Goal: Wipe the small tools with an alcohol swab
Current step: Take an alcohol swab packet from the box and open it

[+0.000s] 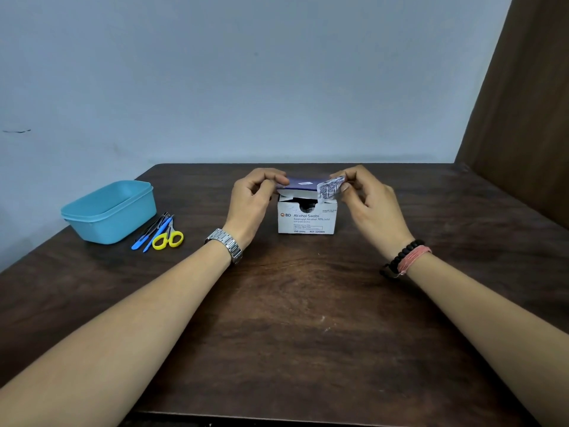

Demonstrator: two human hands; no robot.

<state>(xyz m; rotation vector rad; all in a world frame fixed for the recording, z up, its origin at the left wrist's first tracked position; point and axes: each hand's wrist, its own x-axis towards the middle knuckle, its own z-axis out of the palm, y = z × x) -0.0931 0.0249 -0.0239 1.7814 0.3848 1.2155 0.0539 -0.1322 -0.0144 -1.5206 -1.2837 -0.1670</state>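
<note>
A white box of alcohol swabs (306, 218) stands at the table's middle with its purple lid (303, 182) lifted. My left hand (251, 204) pinches the lid's left end. My right hand (368, 200) pinches a small white printed swab packet (330, 187) just above the box's right top corner. The small tools lie in a bunch to the left: yellow-handled scissors (168, 238), two blue-handled tools (153, 235) and thin dark ones under them. Neither hand is near them.
A teal plastic tub (107, 211) without a lid sits left of the tools, near the wall. The dark wooden table (292, 318) reaches back to a pale blue wall. A brown panel (523, 118) rises at the right.
</note>
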